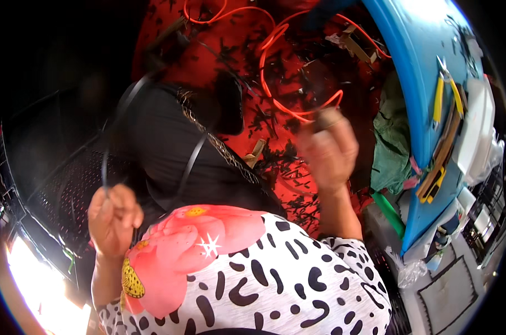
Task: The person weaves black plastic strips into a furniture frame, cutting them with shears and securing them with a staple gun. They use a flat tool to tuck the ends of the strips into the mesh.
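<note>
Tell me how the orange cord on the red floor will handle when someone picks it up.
The orange cord will probably bend easily, since it lies in loose, rounded loops. It looks slender along its length, so it is likely fairly light. Some loops cross or bunch together, so lifting one may drag others along.

The shirt (264, 254) is white with black blotches and a pink flower (172, 243) with a yellow centre, the strip (193, 158) silvery grey, the floor (276, 131) red, the scraps (303, 207) black, the hose (262, 75) orange, the table (412, 72) blue, the cloth (391, 139) green, the pliers (438, 100) yellow-handled.
</note>
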The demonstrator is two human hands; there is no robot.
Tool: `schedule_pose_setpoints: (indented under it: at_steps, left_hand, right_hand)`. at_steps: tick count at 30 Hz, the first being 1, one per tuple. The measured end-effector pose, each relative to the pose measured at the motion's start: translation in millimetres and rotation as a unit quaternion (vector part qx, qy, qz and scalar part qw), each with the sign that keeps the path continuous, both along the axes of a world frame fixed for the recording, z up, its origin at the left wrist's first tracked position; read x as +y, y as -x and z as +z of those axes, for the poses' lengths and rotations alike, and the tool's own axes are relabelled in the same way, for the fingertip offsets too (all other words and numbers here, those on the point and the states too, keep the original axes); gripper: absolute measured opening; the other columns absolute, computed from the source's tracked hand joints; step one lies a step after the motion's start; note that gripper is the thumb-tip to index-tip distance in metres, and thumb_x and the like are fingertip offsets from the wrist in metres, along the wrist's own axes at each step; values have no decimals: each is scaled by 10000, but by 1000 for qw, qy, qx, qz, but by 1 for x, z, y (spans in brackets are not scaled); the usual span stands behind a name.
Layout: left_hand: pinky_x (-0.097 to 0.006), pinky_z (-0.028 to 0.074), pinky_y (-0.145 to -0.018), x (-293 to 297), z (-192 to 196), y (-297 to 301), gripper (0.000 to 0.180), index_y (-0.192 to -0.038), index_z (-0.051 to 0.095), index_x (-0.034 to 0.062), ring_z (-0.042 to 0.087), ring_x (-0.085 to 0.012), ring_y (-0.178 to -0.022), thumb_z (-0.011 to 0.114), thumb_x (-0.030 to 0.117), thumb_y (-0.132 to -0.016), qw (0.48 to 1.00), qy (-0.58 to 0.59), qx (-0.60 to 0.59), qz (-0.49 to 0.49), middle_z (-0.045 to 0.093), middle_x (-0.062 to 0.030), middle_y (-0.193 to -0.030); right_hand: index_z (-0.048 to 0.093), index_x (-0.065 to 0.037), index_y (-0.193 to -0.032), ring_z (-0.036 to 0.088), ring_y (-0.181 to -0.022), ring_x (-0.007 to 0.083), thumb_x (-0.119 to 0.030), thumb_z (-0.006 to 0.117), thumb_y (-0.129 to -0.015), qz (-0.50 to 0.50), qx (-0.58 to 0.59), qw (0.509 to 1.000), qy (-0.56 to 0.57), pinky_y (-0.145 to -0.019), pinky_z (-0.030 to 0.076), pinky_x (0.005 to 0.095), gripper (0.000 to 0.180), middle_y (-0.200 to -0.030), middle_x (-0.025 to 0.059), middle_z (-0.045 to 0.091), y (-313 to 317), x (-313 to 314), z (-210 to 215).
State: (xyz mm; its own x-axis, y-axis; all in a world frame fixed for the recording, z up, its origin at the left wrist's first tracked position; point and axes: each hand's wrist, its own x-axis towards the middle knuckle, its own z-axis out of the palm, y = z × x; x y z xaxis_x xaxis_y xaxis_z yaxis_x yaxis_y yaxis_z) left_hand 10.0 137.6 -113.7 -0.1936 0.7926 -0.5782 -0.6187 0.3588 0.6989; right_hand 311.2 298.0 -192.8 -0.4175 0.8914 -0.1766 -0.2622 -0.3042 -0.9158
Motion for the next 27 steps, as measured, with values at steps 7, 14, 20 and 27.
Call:
schedule_pose_setpoints:
  at_steps: [7, 14, 20, 27]
  left_hand:
    - [-387, 406, -837, -46, 78, -32, 214, -750, 501, 45, 554, -239, -809, 518, 227, -861, 983, -144, 12, -114, 557, -120, -786]
    - [-367, 391, -778, -160, 140, -2, 328, -645, 409, 92, 445, -151, -524, 460, 315, -881, 963, -122, 206, -124, 415, -6, -538]
    - [-331, 376, -749, -180, 161, 16, 293, -645, 374, 97, 376, -127, -515, 423, 238, -897, 954, -158, 243, -76, 333, 13, -541]
    - [-257, 321, -682, -244, 229, 121, 314, -622, 268, 128, 252, -87, -530, 376, 135, -917, 943, -165, 265, 114, 260, 11, -584]
  right_hand:
    - [582, -65, -1012, 578, -667, 254, -38, 650, -687, 338, 59, 874, -345, -587, 479, 334, 333, -787, 89, 603, 87, -112, 87]
    - [553, -49, -921, 583, -717, 273, -42, 620, -677, 321, -291, 808, -400, -587, 468, 325, 253, -792, 88, 564, -23, -141, 34]
    - [581, -98, -845, 582, -684, 254, -21, 589, -637, 225, -390, 657, -605, -623, 458, 364, 222, -769, 49, 584, -30, -145, 89]
    - [593, -13, -961, 566, -710, 180, 108, 479, -728, 67, -476, 750, -455, -668, 457, 266, 286, -781, 105, 586, -76, -102, 135]
